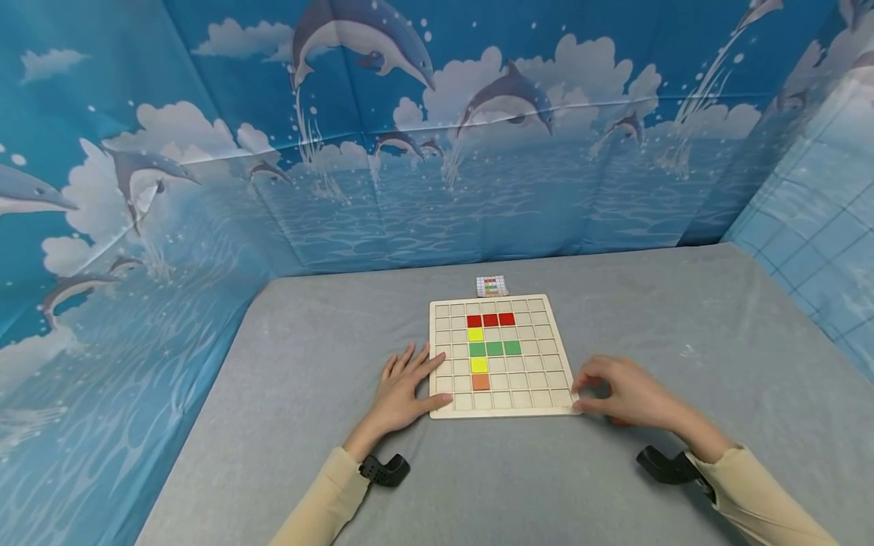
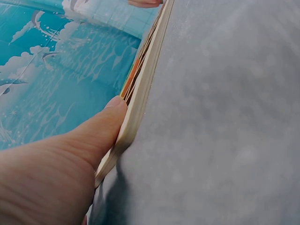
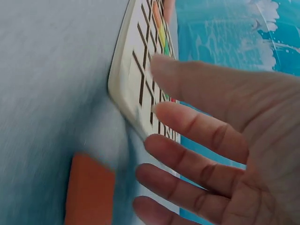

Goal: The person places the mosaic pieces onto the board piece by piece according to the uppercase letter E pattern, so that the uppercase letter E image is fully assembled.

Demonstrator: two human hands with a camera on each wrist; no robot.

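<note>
A square wooden grid board (image 1: 539, 398) lies on the grey cloth. Coloured tiles sit in its cells: three red (image 1: 490, 320), two yellow (image 1: 475, 334), three green (image 1: 495, 348) and one orange (image 1: 481, 381). My left hand (image 1: 399, 398) rests with spread fingers on the board's left edge, its thumb (image 2: 110, 115) over the near left corner. At the near right corner hovers my right hand (image 1: 628, 390), thumb and fingers bent and apart, with nothing showing between them. A loose orange piece (image 3: 89, 192) lies on the cloth beneath that hand, mostly hidden in the head view.
Just behind the board lies a small card (image 1: 492, 286) printed with a coloured grid pattern. A blue curtain (image 1: 444, 197) with dolphins hangs along the table's back and left side. Black wrist devices (image 1: 385, 470) sit at both cuffs.
</note>
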